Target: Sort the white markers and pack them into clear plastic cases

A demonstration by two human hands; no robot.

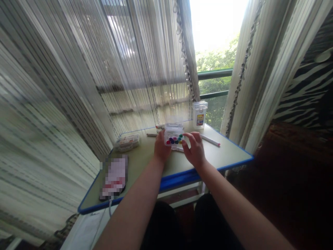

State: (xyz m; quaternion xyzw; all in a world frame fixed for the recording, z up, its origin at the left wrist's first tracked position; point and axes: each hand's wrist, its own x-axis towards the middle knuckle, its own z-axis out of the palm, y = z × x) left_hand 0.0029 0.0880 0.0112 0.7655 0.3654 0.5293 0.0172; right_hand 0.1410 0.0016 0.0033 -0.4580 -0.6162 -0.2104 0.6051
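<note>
A clear plastic marker case (pixel 173 133) is tilted so its mouth faces me, and several coloured marker ends, red, blue, pink, green and yellow, show inside. My left hand (pixel 162 147) is closed around the case's left side. Close by the right edge of the mouth, my right hand (pixel 195 148) has its thumb and forefinger curved and apart, the tips at or near the marker ends; whether they touch cannot be made out. A white marker (pixel 210 140) with a pink end lies on the table just beyond my right hand.
The table (pixel 143 163) has a blue edge. At its back corner stands a clear lidded box (pixel 199 116). More markers (pixel 151 134) lie behind my left hand. To the left are a flat clear box (pixel 127 142) and a blurred-out phone-like object (pixel 114 177) with a cable. Curtains hang behind.
</note>
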